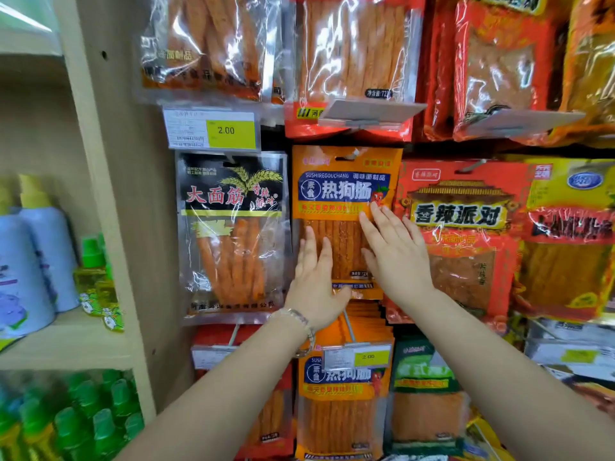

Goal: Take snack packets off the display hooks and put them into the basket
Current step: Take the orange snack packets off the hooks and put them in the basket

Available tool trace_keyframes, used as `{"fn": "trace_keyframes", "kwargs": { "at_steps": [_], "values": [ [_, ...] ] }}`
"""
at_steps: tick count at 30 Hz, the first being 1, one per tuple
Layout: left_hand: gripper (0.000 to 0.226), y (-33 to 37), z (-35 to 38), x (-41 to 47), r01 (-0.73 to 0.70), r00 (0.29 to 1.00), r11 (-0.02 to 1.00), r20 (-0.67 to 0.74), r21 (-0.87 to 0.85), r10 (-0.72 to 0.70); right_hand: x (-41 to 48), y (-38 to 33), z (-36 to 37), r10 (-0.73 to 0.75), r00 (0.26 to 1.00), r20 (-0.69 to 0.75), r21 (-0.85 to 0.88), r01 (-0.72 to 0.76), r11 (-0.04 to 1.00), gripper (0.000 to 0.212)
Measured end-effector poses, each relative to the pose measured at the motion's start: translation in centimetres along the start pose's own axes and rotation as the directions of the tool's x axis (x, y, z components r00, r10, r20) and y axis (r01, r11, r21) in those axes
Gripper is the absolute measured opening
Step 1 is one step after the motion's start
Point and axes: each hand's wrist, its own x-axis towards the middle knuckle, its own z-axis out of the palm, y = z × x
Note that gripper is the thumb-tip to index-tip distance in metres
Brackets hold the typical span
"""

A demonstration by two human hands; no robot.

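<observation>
An orange packet (344,194) hangs on a hook (352,154) that goes through the hole at its top. That is why it stays flat against the wall of snacks.

Both hands lie on the front of the orange packet. The left hand (314,287) rests on its lower left part, with the fingers straight and pointing up and the thumb lying across its bottom edge. The right hand (396,257) rests on its right side, with the fingers spread out and the tips up at the bright band. Neither hand grabs it yet; the fingers are flat, not curled. It looks like the person is getting hold of both sides, so that the packet can be lifted up and slid off the hook.

Just left of the orange packet hangs a black packet (233,234). Just right of it hangs a red packet (456,234), and part of the right hand covers it. Below the orange packet hang more orange packets (342,410) of the same kind. Above and to its left is a price tag (229,130) with a yellow patch.

The basket cannot be seen here. So the packet has not gone in yet, and this step is only starting.
</observation>
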Motion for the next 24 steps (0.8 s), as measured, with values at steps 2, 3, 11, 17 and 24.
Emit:
{"fn": "trace_keyframes", "kwargs": {
  "at_steps": [2,3,11,17,24],
  "values": [
    [0.091,0.1,0.1,0.8,0.020,0.999,1.000,0.025,0.016,-0.020,0.7,-0.1,0.3,0.025,0.996,0.080,-0.044,-0.021,0.999,0.059],
    [0.091,0.2,0.1,1.2,0.029,0.999,0.999,0.037,0.033,-0.030,1.1,-0.1,0.4,0.037,0.991,0.131,-0.056,-0.030,0.998,0.060],
    [0.096,-0.4,0.6,3.7,0.083,0.990,0.977,0.095,0.198,-0.103,3.4,0.0,1.9,0.075,0.928,0.365,-0.101,-0.041,0.994,0.070],
    [0.097,-0.5,-0.1,5.0,0.107,0.983,0.978,0.132,0.178,-0.131,5.0,0.1,1.3,0.071,0.890,0.450,-0.051,-0.053,0.997,0.073],
    [0.071,0.7,-2.3,1.5,0.015,0.994,1.000,0.110,0.014,-0.017,2.2,-0.5,-2.8,0.155,0.927,0.340,0.333,-0.273,0.903,0.042]
  ]
}}
